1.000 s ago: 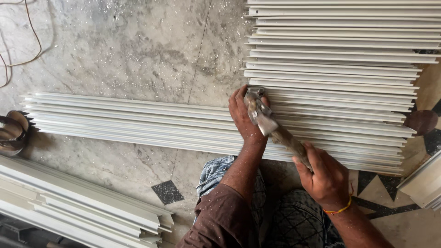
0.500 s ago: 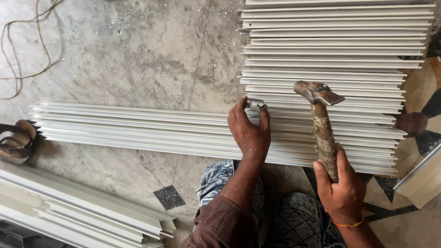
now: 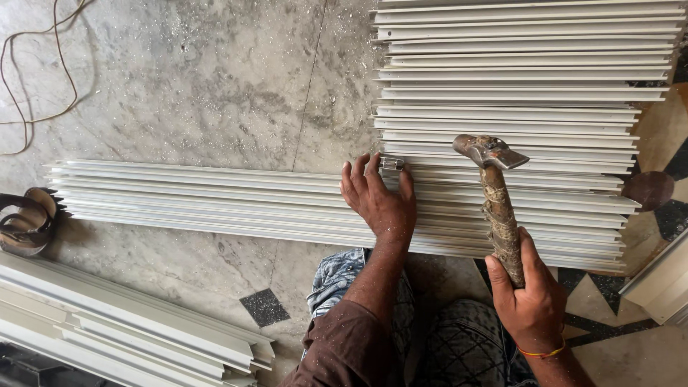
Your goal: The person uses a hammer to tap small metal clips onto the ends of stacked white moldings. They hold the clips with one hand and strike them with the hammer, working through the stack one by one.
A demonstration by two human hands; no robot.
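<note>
My left hand (image 3: 380,197) rests flat on a row of long white metal strips (image 3: 193,201) lying on the floor, fingers spread, its fingertips holding a small metal clip (image 3: 392,163) against a strip's end. My right hand (image 3: 528,297) grips the worn wooden handle of a hammer (image 3: 496,193), held upright with the head raised over the shorter stack of white strips (image 3: 516,79) to the right of the clip.
More white profiles (image 3: 129,333) lie at lower left. A dark coiled strap (image 3: 25,222) sits at the left edge and a thin cable (image 3: 50,72) loops at top left. The marble floor (image 3: 215,79) is dusty, and my knees are at bottom centre.
The hammer has swung up and away from the clip to the right, now standing upright. My left hand has stayed on the strips by the clip.
</note>
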